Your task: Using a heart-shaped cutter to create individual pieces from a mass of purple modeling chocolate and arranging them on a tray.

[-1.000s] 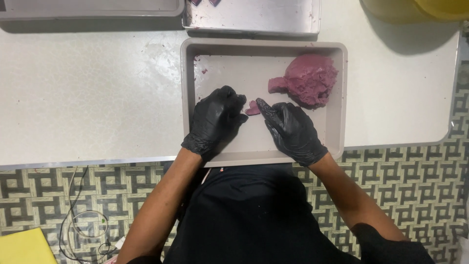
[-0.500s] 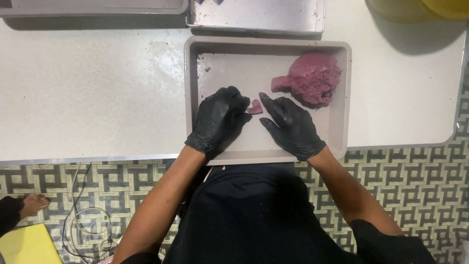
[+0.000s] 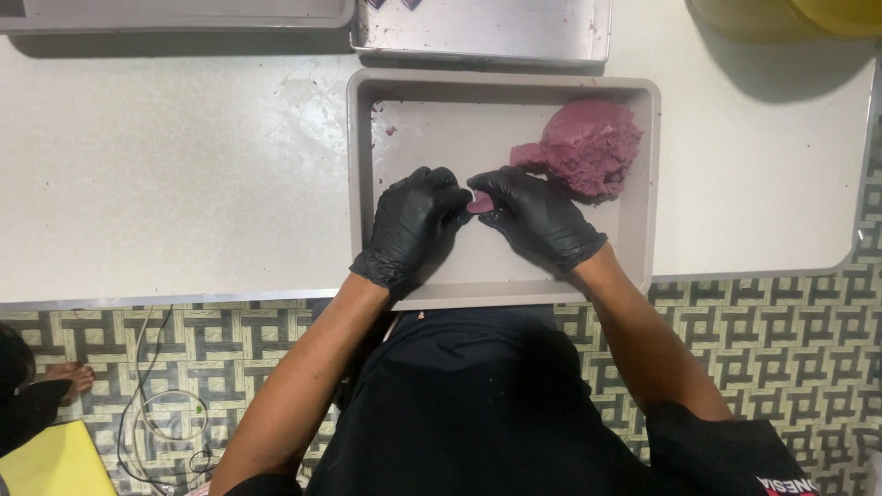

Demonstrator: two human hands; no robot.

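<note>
A beige rectangular tray (image 3: 643,211) lies on the white table near its front edge. A big lump of purple dough (image 3: 588,147) sits in the tray's far right corner. Both my hands wear black gloves and meet over the middle of the tray. My left hand (image 3: 415,225) and my right hand (image 3: 537,216) pinch a small purple dough piece (image 3: 480,202) between their fingertips. Most of that piece is hidden by the fingers.
A metal tray (image 3: 487,32) stands behind the beige one, and another tray edge (image 3: 175,11) runs along the far left. A yellow container (image 3: 790,18) sits at the far right. Below the table lie a patterned floor, a cable (image 3: 156,413), a yellow object (image 3: 50,464) and another person's foot (image 3: 64,377).
My hands have closed in on each other, and the small dough piece is now squeezed between the fingertips of both. The other person's foot has shifted at the left edge.
</note>
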